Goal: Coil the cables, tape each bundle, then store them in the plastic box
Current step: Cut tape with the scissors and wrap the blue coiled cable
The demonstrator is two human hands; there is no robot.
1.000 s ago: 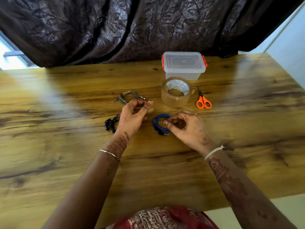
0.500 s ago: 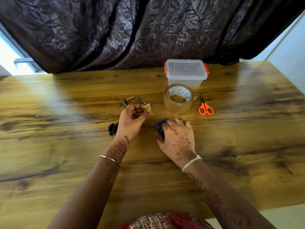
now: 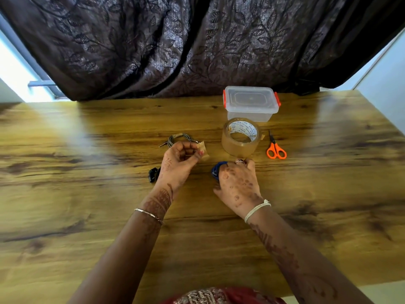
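My left hand (image 3: 178,163) pinches a small piece of brown tape (image 3: 203,150) between thumb and fingers, just above the table. My right hand (image 3: 237,185) lies palm down over the coiled blue cable (image 3: 215,171), covering most of it, with only the left edge showing. A grey coiled cable (image 3: 178,138), taped at the top, lies behind my left hand. A black cable (image 3: 153,175) peeks out left of my left wrist. The closed clear plastic box (image 3: 251,104) with orange latches stands at the back.
A roll of brown packing tape (image 3: 240,138) stands in front of the box, and orange scissors (image 3: 275,148) lie to its right. A dark curtain (image 3: 197,44) hangs behind the wooden table (image 3: 87,194). The table's near edge is by my body.
My right hand turned palm down and pressed onto the blue cable, which it held up by the fingertips a second ago. My left hand keeps holding the tape piece in place.
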